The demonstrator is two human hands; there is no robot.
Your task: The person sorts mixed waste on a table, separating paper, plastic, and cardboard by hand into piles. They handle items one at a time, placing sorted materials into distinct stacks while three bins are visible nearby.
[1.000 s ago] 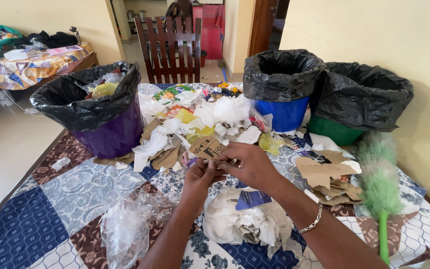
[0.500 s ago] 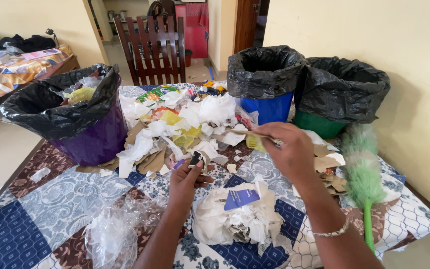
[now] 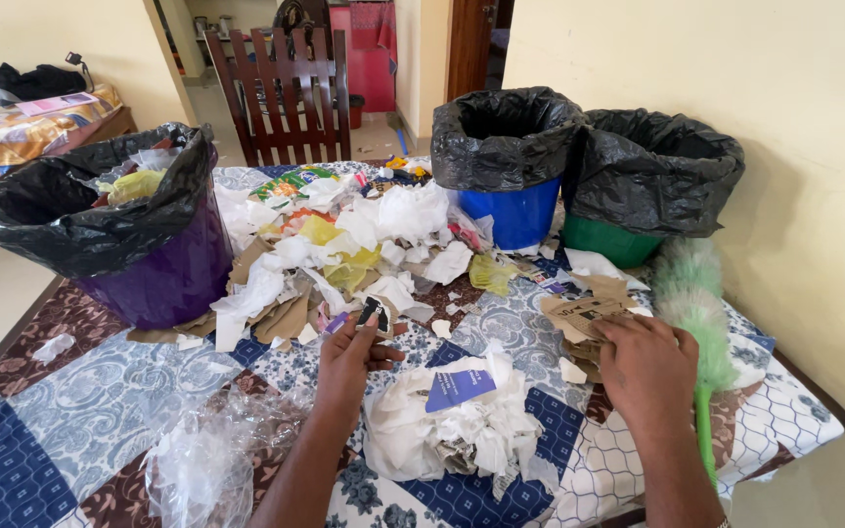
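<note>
Left hand: left hand [image 3: 349, 357] pinches a small black and white paper scrap [image 3: 374, 313] between thumb and fingers, held up off the table so it stays apart from the mess.
Right hand: right hand [image 3: 645, 367] lies flat, fingers spread, on a pile of torn brown cardboard pieces [image 3: 584, 318]; it grips nothing.
Scrap: it sits just in front of the big heap of mixed paper and wrappers [image 3: 364, 240].
Near pile: crumpled white paper with a blue card on top [image 3: 457, 420] lies between the two hands.
Plastic: clear crinkly plastic wrap [image 3: 212, 455] lies beside the left arm.
Bins: purple bin with a black bag [image 3: 149, 244] stands on the left; blue bin [image 3: 511, 210] and green bin [image 3: 613, 240], both with black bags, stand at the back.
Duster: fluffy green duster [image 3: 696, 313] lies just beside the right hand.
Table: patchwork blue and brown tablecloth [image 3: 61, 420] holds it all.
</note>
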